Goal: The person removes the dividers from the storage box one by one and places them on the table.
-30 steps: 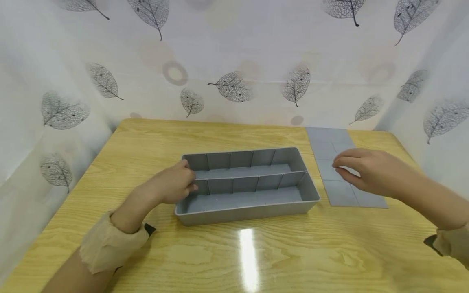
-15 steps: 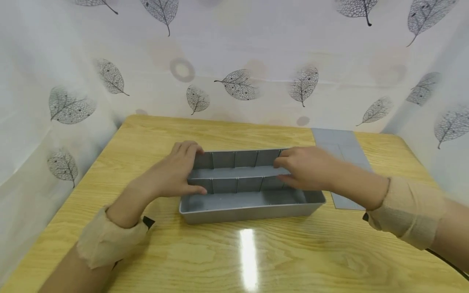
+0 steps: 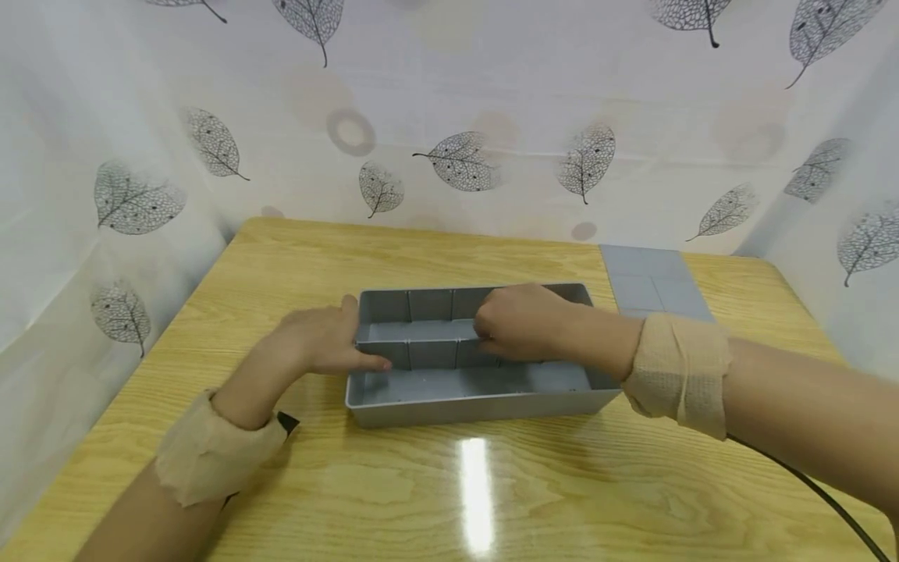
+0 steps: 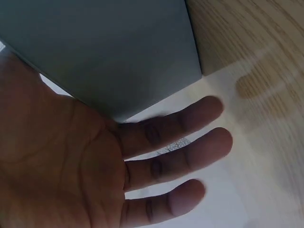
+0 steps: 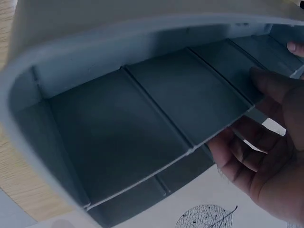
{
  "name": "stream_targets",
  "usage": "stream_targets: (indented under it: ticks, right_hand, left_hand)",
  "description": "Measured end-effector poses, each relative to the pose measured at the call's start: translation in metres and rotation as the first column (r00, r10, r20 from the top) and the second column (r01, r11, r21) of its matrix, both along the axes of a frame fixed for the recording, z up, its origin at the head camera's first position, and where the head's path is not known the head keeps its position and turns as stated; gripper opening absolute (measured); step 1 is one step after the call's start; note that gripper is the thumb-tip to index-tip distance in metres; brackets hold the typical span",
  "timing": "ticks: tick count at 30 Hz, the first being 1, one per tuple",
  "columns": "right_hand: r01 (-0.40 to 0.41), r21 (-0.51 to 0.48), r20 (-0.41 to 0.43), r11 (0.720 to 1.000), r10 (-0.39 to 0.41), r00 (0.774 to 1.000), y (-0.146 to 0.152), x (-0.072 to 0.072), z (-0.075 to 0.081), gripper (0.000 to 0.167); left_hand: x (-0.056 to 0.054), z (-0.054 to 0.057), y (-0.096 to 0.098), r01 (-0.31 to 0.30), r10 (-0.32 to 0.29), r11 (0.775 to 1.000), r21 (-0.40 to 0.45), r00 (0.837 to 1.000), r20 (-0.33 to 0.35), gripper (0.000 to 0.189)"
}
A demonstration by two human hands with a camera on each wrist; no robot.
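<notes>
A long grey box lies crosswise on the table, split lengthwise by a thin ribbed divider. My right hand reaches into the box and pinches the divider's top edge. In the right wrist view, the thumb lies on one side of the divider and the curled fingers on the other. At the box's left end is my left hand, its thumb stretched over the end rim. Its fingers extend straight past the outer wall of the box in the left wrist view. The right forearm hides part of the box's right end.
Flat grey panels lie on the wooden table at the back right, partly covered by my right arm. Behind the table hangs a white curtain with leaf prints. A dark cable runs below the right forearm.
My right hand has moved left from over the grey panels into the box and taken hold of the divider. My left hand's fingers have uncurled at the box's left end.
</notes>
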State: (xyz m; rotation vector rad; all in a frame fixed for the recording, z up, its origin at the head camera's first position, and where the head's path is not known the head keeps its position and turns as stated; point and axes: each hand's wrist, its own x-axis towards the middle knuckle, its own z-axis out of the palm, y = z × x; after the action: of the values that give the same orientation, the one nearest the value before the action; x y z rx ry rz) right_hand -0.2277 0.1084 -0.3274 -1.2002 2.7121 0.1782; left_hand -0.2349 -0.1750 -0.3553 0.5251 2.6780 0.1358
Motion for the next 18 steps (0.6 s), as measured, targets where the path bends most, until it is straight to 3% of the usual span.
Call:
stream_targets:
  ticks: [4,7,18]
  right_hand:
    - [0.003,-0.001,0.049,1.000,-0.003,0.999,-0.008,-0.004,-0.006,0.024]
    - [0.019,-0.003,0.074,1.000,-0.019,0.997,-0.009,-0.005,-0.008,0.022]
    - [0.041,0.002,0.104,0.999,-0.041,0.994,-0.011,-0.005,0.002,0.019]
  left_hand:
    - [-0.002,0.002,0.001,-0.003,0.004,0.999,-0.041,1.000,0.020,0.061]
    - [-0.002,0.002,0.002,-0.004,0.006,0.999,-0.051,1.000,0.031,0.040]
    - [0.001,0.002,0.004,-0.033,0.035,0.997,-0.063,0.999,0.032,0.037]
